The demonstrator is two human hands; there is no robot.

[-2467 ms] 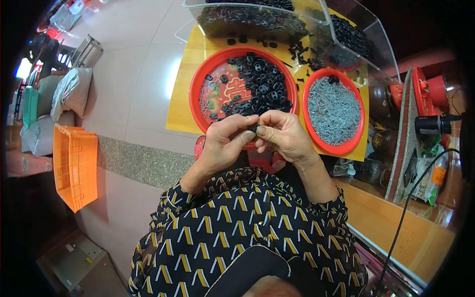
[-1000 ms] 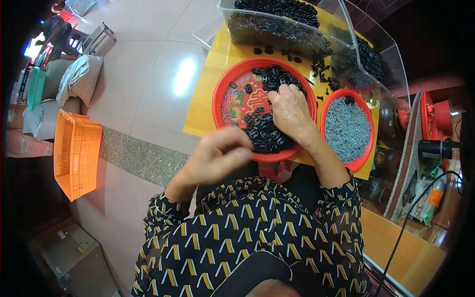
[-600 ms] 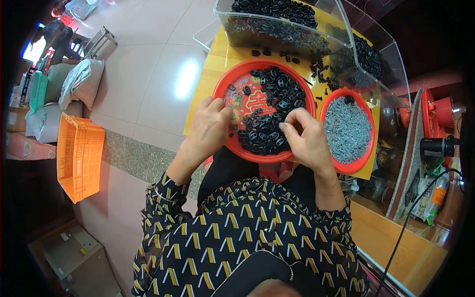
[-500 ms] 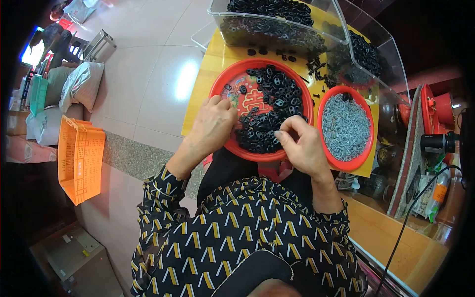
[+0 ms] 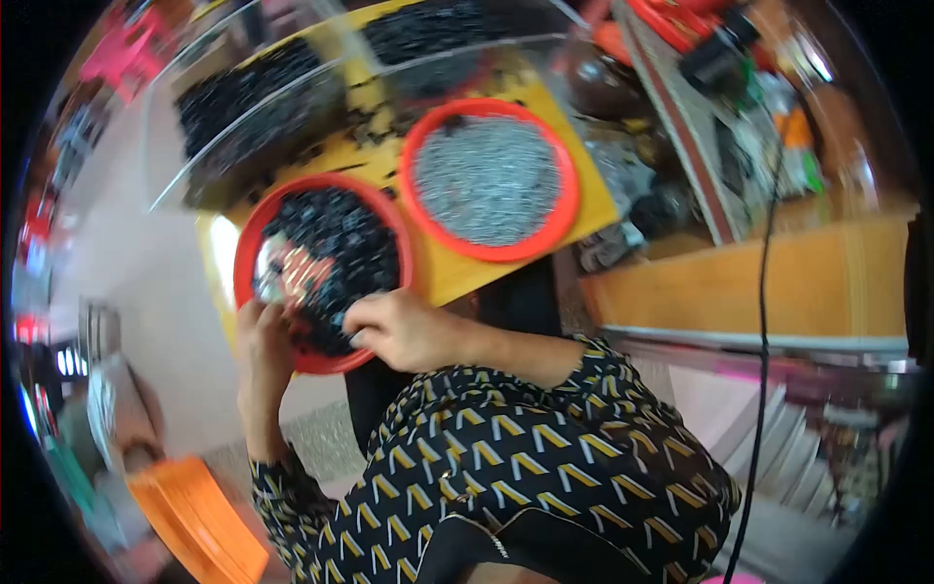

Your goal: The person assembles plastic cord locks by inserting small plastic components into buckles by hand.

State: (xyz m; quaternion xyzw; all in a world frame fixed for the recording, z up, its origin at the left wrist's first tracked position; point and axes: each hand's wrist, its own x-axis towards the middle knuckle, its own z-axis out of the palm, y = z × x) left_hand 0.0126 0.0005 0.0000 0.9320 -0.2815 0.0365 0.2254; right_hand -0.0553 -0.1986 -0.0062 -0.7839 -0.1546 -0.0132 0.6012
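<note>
A round red basin point(image 5: 403, 248) sits at the near left of the yellow table, holding many small black plastic pieces point(image 5: 355, 238) with two holes each. Its printed bottom shows at the left. My left hand point(image 5: 265, 336) is at the basin's near left edge, fingers curled closed; what they hold, if anything, is hidden. Over the near right part of the black pieces, my right hand point(image 5: 394, 329) is pinched, thumb against fingertips, and I cannot make out what is between them. To the right stands a second red basin point(image 5: 568, 185) full of silver screws point(image 5: 486, 175). Motion blurs the view.
Clear plastic bins with black pieces point(image 5: 258, 107) stand along the far side of the yellow table point(image 5: 467, 287). Loose black bits lie between bins and basins. An orange crate point(image 5: 199, 526) is on the floor at lower left. A black cable point(image 5: 764, 321) hangs at right.
My view has swung to the right, so the table, basins and hands appear further left and rotated. Both hands remain at the basin of black pieces, fingers closed.
</note>
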